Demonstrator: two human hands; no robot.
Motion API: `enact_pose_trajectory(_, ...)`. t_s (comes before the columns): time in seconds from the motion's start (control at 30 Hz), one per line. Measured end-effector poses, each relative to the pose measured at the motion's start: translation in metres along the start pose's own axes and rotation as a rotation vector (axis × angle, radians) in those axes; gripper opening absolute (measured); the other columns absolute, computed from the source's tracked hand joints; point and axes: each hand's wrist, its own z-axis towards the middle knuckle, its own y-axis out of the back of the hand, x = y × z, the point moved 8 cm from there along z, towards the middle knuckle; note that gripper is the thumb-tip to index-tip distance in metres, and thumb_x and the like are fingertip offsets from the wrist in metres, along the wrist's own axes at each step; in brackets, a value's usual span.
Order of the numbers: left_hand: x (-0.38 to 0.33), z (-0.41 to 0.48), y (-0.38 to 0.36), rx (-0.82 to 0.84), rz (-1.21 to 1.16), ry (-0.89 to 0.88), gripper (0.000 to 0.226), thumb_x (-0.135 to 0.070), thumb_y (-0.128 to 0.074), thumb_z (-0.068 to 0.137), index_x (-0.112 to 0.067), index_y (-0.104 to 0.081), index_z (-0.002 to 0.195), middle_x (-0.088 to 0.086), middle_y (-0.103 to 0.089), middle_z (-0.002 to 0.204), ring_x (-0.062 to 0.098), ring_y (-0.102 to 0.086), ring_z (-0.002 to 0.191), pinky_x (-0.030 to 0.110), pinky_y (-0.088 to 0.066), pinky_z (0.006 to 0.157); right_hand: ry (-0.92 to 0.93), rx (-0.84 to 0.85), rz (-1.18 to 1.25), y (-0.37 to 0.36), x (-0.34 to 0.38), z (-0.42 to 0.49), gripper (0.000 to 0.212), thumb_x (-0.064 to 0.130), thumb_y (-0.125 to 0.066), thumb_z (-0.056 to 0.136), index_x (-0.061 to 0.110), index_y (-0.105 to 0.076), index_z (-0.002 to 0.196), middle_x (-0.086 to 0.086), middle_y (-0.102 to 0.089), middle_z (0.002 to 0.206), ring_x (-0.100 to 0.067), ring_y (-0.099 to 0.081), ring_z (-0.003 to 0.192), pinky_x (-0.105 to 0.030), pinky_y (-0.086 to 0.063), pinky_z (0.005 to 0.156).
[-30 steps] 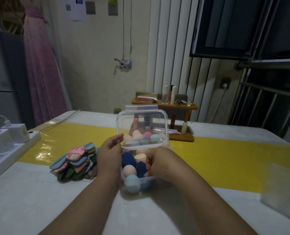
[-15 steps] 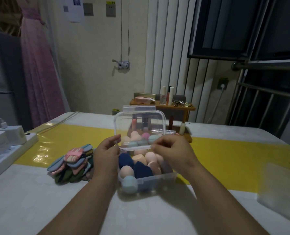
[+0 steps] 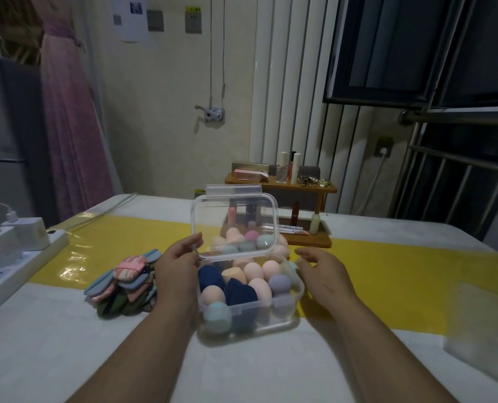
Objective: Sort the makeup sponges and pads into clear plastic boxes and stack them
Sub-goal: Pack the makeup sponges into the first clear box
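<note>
Two hands: left hand (image 3: 178, 269) pinches the near-left corner of the lid (image 3: 233, 216); right hand (image 3: 326, 274) is loose, fingers relaxed, holding nothing, just beside the right wall of the clear plastic box (image 3: 271, 318).
Box position: on the table (image 3: 67, 359), between the hands, packed with sponges (image 3: 253, 271) (several crown above the wall).
Lid: raised, nearly upright, over the far half.
Step in hand: closing the lid, by my reading.
Method: press the proud sponges down with the free hand, lower the lid evenly, then push both near corners until seated.
Risk: a sponge trapped under the rim.
Pads: fabric pads (image 3: 125, 283) are piled left of the left hand, unboxed.
</note>
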Motion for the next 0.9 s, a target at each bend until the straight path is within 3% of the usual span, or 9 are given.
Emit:
enact_pose_trajectory(0.1, 0.0, 0.0, 0.0, -0.001, 0.001, -0.003, 0.057, 0.017, -0.036, 0.082, -0.021, -0.075, 0.099, -0.002, -0.068, 0.11, 0.022, -0.061, 0.106, 0.044, -0.056, 0.09, -0.038, 0.11, -0.04, -0.017, -0.008, -0.002, 0.015, 0.032, -0.066, 0.091, 0.032, -0.066, 0.106, 0.005, -0.068, 0.113, -0.018, -0.062, 0.099, -0.033, -0.051, 0.083)
enact_pose_trajectory(0.17, 0.001, 0.0, 0.0, 0.003, -0.011, -0.001, 0.057, 0.017, -0.035, 0.082, -0.02, -0.075, 0.1, -0.002, -0.068, 0.11, 0.023, -0.062, 0.104, 0.043, -0.056, 0.088, -0.071, 0.077, -0.012, -0.012, -0.009, -0.001, 0.019, 0.031, -0.073, 0.084, 0.028, -0.061, 0.097, 0.005, -0.067, 0.102, -0.018, -0.06, 0.086, -0.033, -0.05, 0.072)
enact_pose_trajectory(0.27, 0.002, 0.002, 0.0, 0.003, 0.008, -0.009, 0.058, 0.016, -0.036, 0.081, -0.022, -0.076, 0.098, -0.004, -0.069, 0.108, 0.024, -0.062, 0.106, 0.046, -0.055, 0.092, -0.052, -0.037, 0.06, 0.008, 0.0, -0.001, 0.037, 0.022, -0.073, 0.081, 0.025, -0.056, 0.114, 0.004, -0.06, 0.095, -0.016, -0.057, 0.078, -0.029, -0.042, 0.059)
enact_pose_trajectory(0.33, 0.004, 0.004, 0.001, -0.001, 0.015, -0.01, 0.059, 0.015, -0.037, 0.08, -0.025, -0.077, 0.095, -0.005, -0.07, 0.107, 0.024, -0.061, 0.109, 0.05, -0.054, 0.094, 0.0, -0.085, 0.126, 0.02, 0.011, -0.003, 0.043, 0.016, -0.069, 0.079, 0.025, -0.061, 0.12, 0.001, -0.061, 0.102, -0.019, -0.058, 0.085, -0.026, -0.04, 0.059)
enact_pose_trajectory(0.4, 0.005, 0.004, 0.002, -0.004, 0.024, -0.003, 0.06, 0.015, -0.037, 0.082, -0.028, -0.077, 0.094, -0.006, -0.069, 0.108, 0.023, -0.061, 0.109, 0.049, -0.055, 0.093, 0.09, -0.09, 0.167, 0.027, 0.029, -0.007, 0.028, 0.016, -0.067, 0.077, 0.028, -0.067, 0.103, -0.004, -0.063, 0.109, -0.019, -0.058, 0.09, -0.024, -0.04, 0.061)
enact_pose_trajectory(0.57, 0.004, 0.004, 0.002, -0.004, 0.031, -0.015, 0.058, 0.014, -0.038, 0.084, -0.028, -0.076, 0.095, -0.006, -0.069, 0.109, 0.021, -0.061, 0.109, 0.045, -0.055, 0.092, 0.198, 0.084, 0.21, 0.025, 0.068, -0.026, 0.015, 0.014, -0.063, 0.084, 0.025, -0.057, 0.092, 0.0, -0.063, 0.092, -0.016, -0.058, 0.079, -0.031, -0.048, 0.064)
enact_pose_trajectory(0.7, 0.004, 0.004, 0.001, -0.006, 0.034, -0.024, 0.056, 0.013, -0.038, 0.086, -0.026, -0.075, 0.1, -0.005, -0.068, 0.111, 0.022, -0.061, 0.11, 0.045, -0.055, 0.092, 0.256, 0.34, 0.043, 0.003, 0.085, -0.042, 0.014, 0.022, -0.057, 0.086, 0.027, -0.066, 0.096, 0.004, -0.065, 0.097, -0.013, -0.063, 0.084, -0.033, -0.056, 0.068)
enact_pose_trajectory(0.8, 0.003, 0.002, 0.001, 0.0, 0.04, -0.029, 0.055, 0.013, -0.037, 0.087, -0.025, -0.074, 0.104, -0.005, -0.067, 0.112, 0.018, -0.059, 0.109, 0.043, -0.055, 0.094, 0.272, 0.416, -0.219, -0.013, 0.083, -0.047, 0.027, 0.034, -0.05, 0.083, 0.026, -0.074, 0.091, 0.005, -0.067, 0.096, -0.016, -0.061, 0.088, -0.044, -0.057, 0.077)
enact_pose_trajectory(0.9, 0.001, 0.001, 0.0, 0.004, 0.053, -0.033, 0.055, 0.012, -0.038, 0.088, -0.028, -0.073, 0.102, -0.005, -0.067, 0.113, 0.017, -0.059, 0.109, 0.042, -0.055, 0.093, 0.23, 0.456, -0.362, -0.022, 0.078, -0.047, 0.026, 0.035, -0.048, 0.088, 0.027, -0.073, 0.093, 0.004, -0.066, 0.095, -0.017, -0.058, 0.087, -0.042, -0.056, 0.077)
